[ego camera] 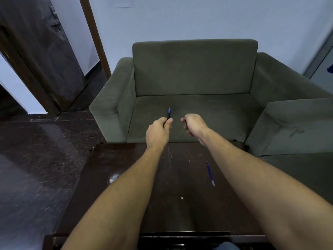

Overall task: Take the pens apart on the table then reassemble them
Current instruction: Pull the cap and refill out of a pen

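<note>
My left hand (158, 131) grips a dark pen barrel (169, 114) with a blue end, which points up and away above the far edge of the table. A hand's width to the right, my right hand (193, 124) has its fingers curled round a small dark pen part (184, 117); only a tip of it shows at the thumb. A thin blue refill (210, 173) lies loose on the dark wooden table (126, 177), to the right of centre and under my right forearm.
A grey-green sofa (194, 73) stands right behind the table, and a second seat (295, 127) adjoins it at the right. Dark polished floor (36, 159) lies to the left, with a dark door (41, 51) beyond. Small white specks dot the tabletop.
</note>
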